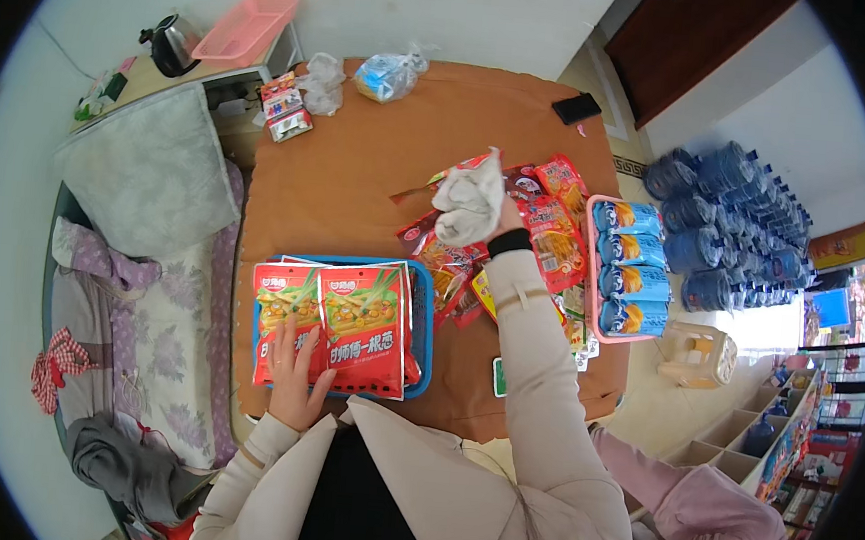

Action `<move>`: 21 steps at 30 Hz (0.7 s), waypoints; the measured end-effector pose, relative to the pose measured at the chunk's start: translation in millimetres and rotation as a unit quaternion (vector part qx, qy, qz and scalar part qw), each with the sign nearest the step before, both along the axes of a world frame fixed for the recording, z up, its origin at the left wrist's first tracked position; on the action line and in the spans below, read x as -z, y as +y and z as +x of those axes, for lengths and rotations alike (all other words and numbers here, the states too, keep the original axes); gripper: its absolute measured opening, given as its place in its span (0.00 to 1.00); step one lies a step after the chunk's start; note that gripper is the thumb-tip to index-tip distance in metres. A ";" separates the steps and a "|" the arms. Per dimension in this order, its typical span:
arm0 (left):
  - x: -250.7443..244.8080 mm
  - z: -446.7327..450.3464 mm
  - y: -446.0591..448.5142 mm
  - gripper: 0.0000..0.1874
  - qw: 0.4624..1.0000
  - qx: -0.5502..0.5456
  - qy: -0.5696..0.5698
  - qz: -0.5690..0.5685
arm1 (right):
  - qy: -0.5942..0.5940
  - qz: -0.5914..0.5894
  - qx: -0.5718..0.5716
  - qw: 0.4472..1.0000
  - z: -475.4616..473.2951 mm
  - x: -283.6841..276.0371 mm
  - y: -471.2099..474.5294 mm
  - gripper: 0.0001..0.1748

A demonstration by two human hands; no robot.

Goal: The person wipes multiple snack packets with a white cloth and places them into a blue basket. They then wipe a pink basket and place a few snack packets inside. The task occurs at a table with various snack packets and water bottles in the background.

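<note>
My left hand lies with spread fingers on red snack packets, which are stacked over a blue plastic basket. My right hand grips a crumpled whitish cloth above a loose pile of red snack packets; the cloth hides part of the pile. Right of the pile, a pink basket holds several blue packets in a column. All of this rests on a table with a brown cover.
On the table's far side are a plastic bag, small packets and a black phone. Left stand a cushioned seat and a kettle. Water bottles and a stool are right. Another person in pink is lower right.
</note>
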State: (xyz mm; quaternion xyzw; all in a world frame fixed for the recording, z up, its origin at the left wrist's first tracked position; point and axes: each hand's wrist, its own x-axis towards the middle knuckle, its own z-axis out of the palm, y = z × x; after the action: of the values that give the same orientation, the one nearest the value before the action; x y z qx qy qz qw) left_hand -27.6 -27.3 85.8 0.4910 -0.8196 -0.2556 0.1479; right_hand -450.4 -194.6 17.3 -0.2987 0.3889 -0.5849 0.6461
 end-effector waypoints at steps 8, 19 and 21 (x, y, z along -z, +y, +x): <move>-25.5 -67.7 -14.8 0.36 0.762 0.110 0.518 0.374 | -0.337 -0.103 -0.183 0.918 117.7 -85.5 155.0 0.38; -28.4 -38.5 -7.2 0.23 0.480 -0.192 0.749 0.414 | 0.105 0.115 -0.048 0.987 157.4 -104.0 230.6 0.14; -23.5 -16.7 -10.7 0.24 0.469 -0.146 0.764 0.417 | 0.026 0.078 0.054 0.995 139.0 -121.4 234.5 0.14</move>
State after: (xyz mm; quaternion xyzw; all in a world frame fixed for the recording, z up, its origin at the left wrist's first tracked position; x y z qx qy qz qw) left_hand -44.3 -38.1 109.3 0.2167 -0.0931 -0.8154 0.5286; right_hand -311.4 39.9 138.8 -0.2408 0.4652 -0.5791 0.6247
